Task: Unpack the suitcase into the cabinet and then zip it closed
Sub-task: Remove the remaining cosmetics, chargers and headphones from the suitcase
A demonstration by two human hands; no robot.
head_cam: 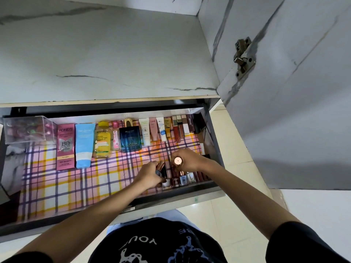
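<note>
An open cabinet drawer (190,194) lined with pink checked paper (66,186) lies below me. My left hand (150,174) is closed around a few slim cosmetic tubes (161,166) over the drawer's right part. Beside it, my right hand (187,158) grips a rose-gold capped lipstick (178,160) held upright, above a row of small nail polish bottles (183,180) at the drawer's front right. The suitcase is out of view.
Along the drawer's back lie a Pond's BB cream box (66,147), a blue tube (84,145), a yellow Garnier bottle (103,140), a blue perfume bottle (130,138) and several small tubes. A clear plastic box (28,130) sits back left. The cabinet door (284,92) stands open on the right.
</note>
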